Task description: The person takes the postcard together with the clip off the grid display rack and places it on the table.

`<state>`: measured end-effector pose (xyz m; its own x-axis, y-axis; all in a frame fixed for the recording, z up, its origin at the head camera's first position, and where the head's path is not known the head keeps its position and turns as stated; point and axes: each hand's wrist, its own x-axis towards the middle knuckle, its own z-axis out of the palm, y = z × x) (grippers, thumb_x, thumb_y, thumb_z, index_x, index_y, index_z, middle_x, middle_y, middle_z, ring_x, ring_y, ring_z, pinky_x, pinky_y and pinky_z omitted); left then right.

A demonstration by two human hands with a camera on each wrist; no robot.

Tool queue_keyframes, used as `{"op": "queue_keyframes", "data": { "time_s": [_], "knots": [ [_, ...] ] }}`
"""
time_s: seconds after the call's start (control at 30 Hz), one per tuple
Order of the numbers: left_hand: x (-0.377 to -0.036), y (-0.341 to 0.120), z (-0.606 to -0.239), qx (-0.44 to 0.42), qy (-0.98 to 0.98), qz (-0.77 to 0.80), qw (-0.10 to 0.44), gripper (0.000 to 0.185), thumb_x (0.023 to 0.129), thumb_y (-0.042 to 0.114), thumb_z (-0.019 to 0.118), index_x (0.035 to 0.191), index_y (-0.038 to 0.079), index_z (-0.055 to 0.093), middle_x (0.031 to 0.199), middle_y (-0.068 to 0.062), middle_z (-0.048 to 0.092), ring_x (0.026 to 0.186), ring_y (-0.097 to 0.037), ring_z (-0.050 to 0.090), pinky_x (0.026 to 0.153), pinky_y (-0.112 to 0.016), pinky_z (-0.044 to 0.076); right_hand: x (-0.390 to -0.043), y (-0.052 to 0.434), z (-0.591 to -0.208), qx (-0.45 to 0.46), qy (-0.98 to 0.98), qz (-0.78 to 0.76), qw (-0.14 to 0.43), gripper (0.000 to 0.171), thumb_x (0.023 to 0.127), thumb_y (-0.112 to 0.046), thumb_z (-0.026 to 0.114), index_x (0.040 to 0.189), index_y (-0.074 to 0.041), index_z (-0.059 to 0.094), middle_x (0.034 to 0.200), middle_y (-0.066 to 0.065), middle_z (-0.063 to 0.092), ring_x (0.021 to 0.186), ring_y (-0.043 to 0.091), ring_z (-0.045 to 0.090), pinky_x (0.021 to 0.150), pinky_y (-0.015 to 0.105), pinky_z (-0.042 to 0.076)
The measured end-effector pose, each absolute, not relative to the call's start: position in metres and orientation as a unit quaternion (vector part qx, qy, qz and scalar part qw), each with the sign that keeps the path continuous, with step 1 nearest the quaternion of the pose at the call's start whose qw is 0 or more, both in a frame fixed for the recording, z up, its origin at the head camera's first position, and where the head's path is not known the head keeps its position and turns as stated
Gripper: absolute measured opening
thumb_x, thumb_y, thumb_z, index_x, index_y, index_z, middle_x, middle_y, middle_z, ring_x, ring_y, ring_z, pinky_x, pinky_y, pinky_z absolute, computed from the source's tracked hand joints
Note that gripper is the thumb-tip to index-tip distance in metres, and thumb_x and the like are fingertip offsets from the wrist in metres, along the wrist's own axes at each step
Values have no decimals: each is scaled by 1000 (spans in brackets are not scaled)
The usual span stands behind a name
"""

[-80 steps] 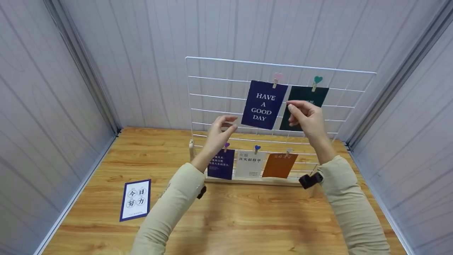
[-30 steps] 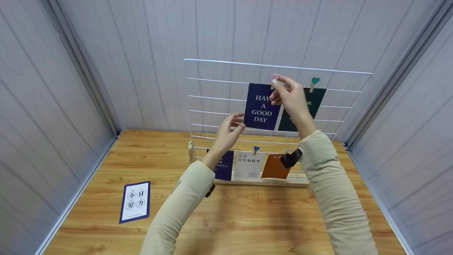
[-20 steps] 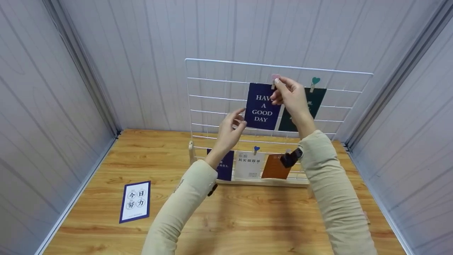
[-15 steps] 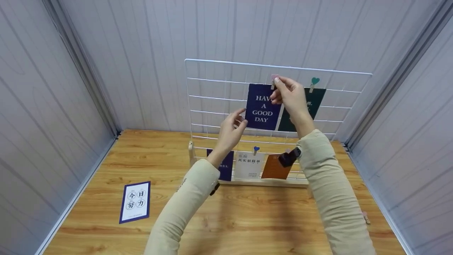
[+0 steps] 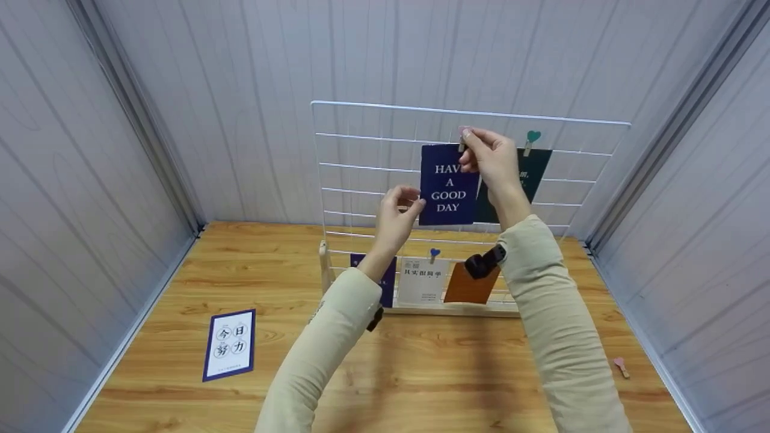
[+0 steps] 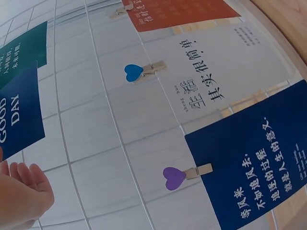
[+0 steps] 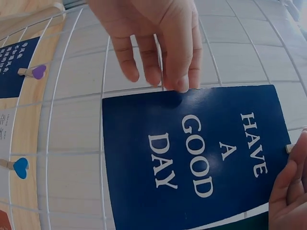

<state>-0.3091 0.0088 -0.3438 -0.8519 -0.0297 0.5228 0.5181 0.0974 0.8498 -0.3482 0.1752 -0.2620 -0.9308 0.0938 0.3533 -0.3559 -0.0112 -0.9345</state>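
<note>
Five cards are hanging on the grid (image 5: 361, 180); the right hand (image 5: 490, 159) is pinching the pink clip (image 5: 463, 133) at upper centre, the left hand (image 5: 400, 210) pinching the "HAVE A GOOD DAY" card (image 5: 446, 192).

White-and-navy card (image 5: 230, 346) on wooden table (image 5: 421, 373), orange card (image 5: 470, 287), loose pink clip (image 5: 619, 365)

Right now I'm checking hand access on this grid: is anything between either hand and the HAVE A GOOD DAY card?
Nothing visible. The left hand touches the HAVE A GOOD DAY card at its lower left corner, and the right hand pinches the pink heart clip at its top.
</note>
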Motion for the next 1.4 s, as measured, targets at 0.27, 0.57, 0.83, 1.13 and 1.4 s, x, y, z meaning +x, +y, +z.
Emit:
{"op": "queue_keyframes", "data": {
  "time_s": [0.27, 0.57, 0.83, 1.13, 1.4],
  "knots": [
    [-310, 11, -343, -169, -706, -658, 201, 10, 81, 0, 60, 89, -5, 56, 83, -10, 58, 76, -18, 55, 69, -23, 45, -318, 161, -238, 69, -684, 710, 156, 26, 85, -17, 59, 102, 2, 62, 54, 1, 47, 41, 7, 41, 39, 14, 35],
    [-310, 11, -343, -171, -702, -662, 200, 7, 82, -3, 58, 88, -5, 55, 82, -9, 57, 73, -16, 53, 67, -22, 44, -319, 161, -238, 62, -652, 738, 162, 21, 83, -10, 62, 99, 3, 63, 52, 1, 45, 39, 6, 38, 37, 15, 31],
    [-309, 10, -343, -163, -699, -670, 190, 8, 82, -3, 57, 89, -5, 55, 82, -9, 56, 74, -15, 52, 69, -22, 44, -319, 160, -239, 72, -652, 736, 169, 21, 82, -10, 63, 97, 5, 63, 52, 0, 44, 38, 6, 36, 37, 15, 28],
    [-310, 9, -341, -168, -698, -670, 190, 7, 81, -4, 57, 87, -6, 55, 80, -9, 56, 70, -13, 51, 65, -20, 43, -319, 158, -239, 78, -640, 745, 173, 22, 81, -9, 63, 97, 6, 63, 55, 0, 45, 40, 5, 34, 38, 16, 27],
    [-310, 8, -342, -170, -702, -665, 191, 7, 81, -4, 57, 87, -5, 55, 81, -10, 57, 72, -15, 52, 66, -21, 43, -320, 156, -239, 65, -626, 756, 182, 17, 81, -7, 63, 93, 5, 64, 53, 0, 45, 39, 5, 35, 37, 15, 27]
  ]
}}
